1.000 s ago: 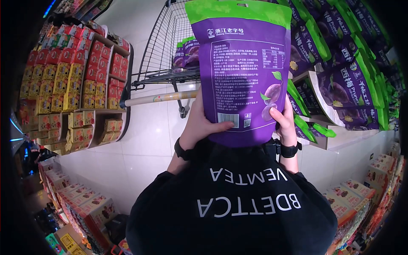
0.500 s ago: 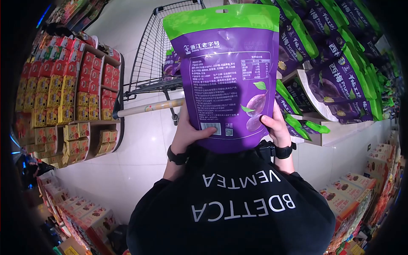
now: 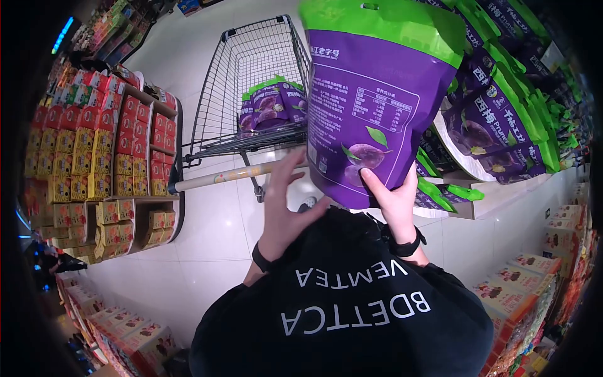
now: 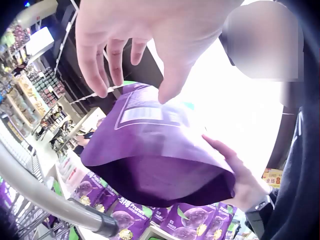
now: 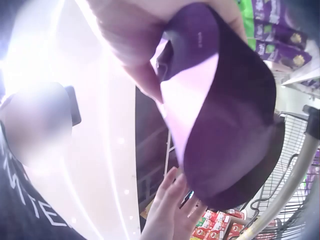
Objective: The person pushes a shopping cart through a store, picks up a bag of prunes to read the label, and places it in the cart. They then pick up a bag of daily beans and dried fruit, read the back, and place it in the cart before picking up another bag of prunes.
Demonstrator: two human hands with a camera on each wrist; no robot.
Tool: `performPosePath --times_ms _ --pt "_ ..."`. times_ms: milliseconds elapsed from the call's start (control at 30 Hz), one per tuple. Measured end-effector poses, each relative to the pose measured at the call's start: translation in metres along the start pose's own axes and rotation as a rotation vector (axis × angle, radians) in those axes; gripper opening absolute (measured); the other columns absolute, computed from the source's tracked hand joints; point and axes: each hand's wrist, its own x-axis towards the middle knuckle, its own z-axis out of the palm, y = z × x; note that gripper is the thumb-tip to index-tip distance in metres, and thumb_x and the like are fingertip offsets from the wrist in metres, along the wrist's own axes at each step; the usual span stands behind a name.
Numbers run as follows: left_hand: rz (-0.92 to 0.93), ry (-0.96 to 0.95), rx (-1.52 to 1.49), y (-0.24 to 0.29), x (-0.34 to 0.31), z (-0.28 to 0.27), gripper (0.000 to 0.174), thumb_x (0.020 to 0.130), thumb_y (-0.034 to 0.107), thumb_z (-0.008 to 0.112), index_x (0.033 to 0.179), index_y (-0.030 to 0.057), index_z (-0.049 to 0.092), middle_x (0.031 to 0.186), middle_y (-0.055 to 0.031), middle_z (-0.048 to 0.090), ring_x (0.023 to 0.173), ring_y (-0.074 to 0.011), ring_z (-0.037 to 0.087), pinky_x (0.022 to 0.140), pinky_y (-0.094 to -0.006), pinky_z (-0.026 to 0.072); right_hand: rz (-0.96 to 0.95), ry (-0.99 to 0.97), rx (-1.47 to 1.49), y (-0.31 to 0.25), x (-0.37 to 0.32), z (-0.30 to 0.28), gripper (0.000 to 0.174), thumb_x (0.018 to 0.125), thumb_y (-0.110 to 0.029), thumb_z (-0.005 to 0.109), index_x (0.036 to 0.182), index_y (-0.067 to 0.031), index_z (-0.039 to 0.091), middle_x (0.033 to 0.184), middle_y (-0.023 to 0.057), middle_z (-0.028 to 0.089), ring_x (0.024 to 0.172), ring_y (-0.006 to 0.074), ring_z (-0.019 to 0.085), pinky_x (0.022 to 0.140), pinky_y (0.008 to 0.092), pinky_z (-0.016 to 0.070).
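Note:
A large purple bag with a green top (image 3: 377,107) is upright in front of the chest, its printed back towards the head camera. The right hand (image 3: 396,195) grips its lower right side, thumb on the plum picture. Off the bag's lower left, the left hand (image 3: 284,204) has its fingers spread and slightly bent, holding nothing. In the left wrist view the left hand (image 4: 150,40) is above the bag (image 4: 150,145), whose bottom faces that camera. The right wrist view shows the right hand (image 5: 145,35) around the bag's edge (image 5: 230,115).
A shopping cart (image 3: 217,94) with several purple bags (image 3: 270,103) inside stands ahead, its handle (image 3: 232,176) towards the body. Shelves of red and yellow boxes (image 3: 94,144) are on the left. More purple bags (image 3: 496,119) fill a display on the right. Stacked boxes (image 3: 509,283) stand lower right.
The left hand has let go of the bag and opened. The bag, in the right hand, has moved right and turned slightly, uncovering the bags in the cart.

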Motion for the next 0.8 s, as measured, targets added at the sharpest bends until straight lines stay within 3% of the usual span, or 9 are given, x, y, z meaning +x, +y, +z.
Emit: performPosePath --times_ms 67,167,200,267,367,467,533,667,800 --pt "0.090 -0.149 -0.127 0.012 0.002 0.009 0.098 0.055 0.022 0.079 0.133 0.0044 0.022 0.135 -0.0166 0.027 0.125 -0.0285 0.028 0.099 -0.0387 0.0287 -0.148 0.025 -0.127 -0.002 -0.005 0.011 0.068 0.068 -0.010 0.066 0.127 0.0015 0.033 0.115 0.0187 0.050 0.104 0.0221 0.052 0.087 0.0325 0.0411" --pt "-0.045 -0.109 -0.545 -0.004 -0.005 0.022 0.125 0.052 0.028 0.082 0.136 0.0068 -0.007 0.141 -0.0153 0.004 0.131 -0.0264 0.010 0.105 -0.0378 0.0157 -0.440 -0.256 -0.382 -0.023 0.001 0.009 0.068 0.057 -0.015 0.063 0.120 0.0018 0.044 0.119 0.0201 0.049 0.103 0.0347 0.052 0.089 0.0363 0.0408" --pt "-0.110 0.014 -0.669 -0.018 -0.012 0.023 0.109 0.056 0.028 0.079 0.135 0.0023 0.009 0.136 -0.0154 0.022 0.126 -0.0262 0.025 0.102 -0.0361 0.0233 -0.558 -0.273 -0.436 -0.024 0.002 0.008 0.063 0.056 -0.014 0.063 0.115 0.0009 0.050 0.116 0.0181 0.052 0.099 0.0327 0.054 0.086 0.0364 0.0423" --pt "-0.327 -0.086 -0.746 -0.031 -0.010 0.005 0.080 0.065 0.024 0.072 0.128 -0.0009 0.029 0.122 -0.0134 0.042 0.112 -0.0239 0.044 0.094 -0.0350 0.0349 -0.554 -0.379 -0.432 -0.029 0.003 0.007 0.058 0.056 -0.012 0.062 0.112 0.0004 0.053 0.114 0.0166 0.054 0.092 0.0301 0.055 0.081 0.0348 0.0435" --pt "-0.531 0.060 -1.082 -0.027 -0.016 0.001 0.055 0.071 0.019 0.062 0.117 -0.0016 0.041 0.108 -0.0117 0.053 0.096 -0.0208 0.054 0.085 -0.0318 0.0428 -0.676 -0.202 -0.531 -0.022 0.007 0.006 0.045 0.059 -0.012 0.063 0.102 0.0006 0.057 0.109 0.0143 0.057 0.091 0.0279 0.053 0.083 0.0349 0.0406" --pt "-0.527 0.011 -1.178 -0.047 -0.025 -0.003 0.052 0.071 0.017 0.058 0.117 -0.0015 0.041 0.107 -0.0125 0.053 0.094 -0.0210 0.055 0.082 -0.0311 0.0442 -0.392 -0.050 -0.434 -0.013 0.014 0.003 0.066 0.060 -0.013 0.069 0.120 -0.0028 0.042 0.122 0.0152 0.044 0.107 0.0291 0.047 0.085 0.0356 0.0390" --pt "-0.532 -0.006 -1.235 -0.052 -0.025 -0.002 0.052 0.070 0.017 0.057 0.116 -0.0017 0.042 0.105 -0.0126 0.054 0.094 -0.0220 0.055 0.082 -0.0302 0.0442 -0.107 -0.193 -0.073 0.000 0.017 -0.002 0.084 0.061 -0.014 0.074 0.130 -0.0020 0.028 0.124 0.0153 0.041 0.113 0.0224 0.042 0.091 0.0331 0.0360" --pt "-0.539 -0.035 -1.217 -0.052 -0.026 0.000 0.051 0.070 0.015 0.058 0.116 -0.0015 0.042 0.105 -0.0122 0.054 0.093 -0.0222 0.055 0.082 -0.0306 0.0442 0.137 -0.375 0.062 0.025 0.017 -0.023 0.072 0.064 -0.009 0.073 0.125 -0.0005 0.036 0.116 0.0090 0.046 0.107 0.0155 0.045 0.089 0.0286 0.0381" --pt "-0.572 -0.095 -1.077 -0.044 -0.019 0.004 0.051 0.072 0.016 0.060 0.118 -0.0002 0.042 0.105 -0.0103 0.054 0.094 -0.0201 0.054 0.083 -0.0299 0.0427 0.144 -0.266 0.110 0.017 0.010 -0.029 0.061 0.064 -0.007 0.073 0.117 -0.0001 0.044 0.106 0.0055 0.051 0.097 0.0126 0.050 0.085 0.0259 0.0399"
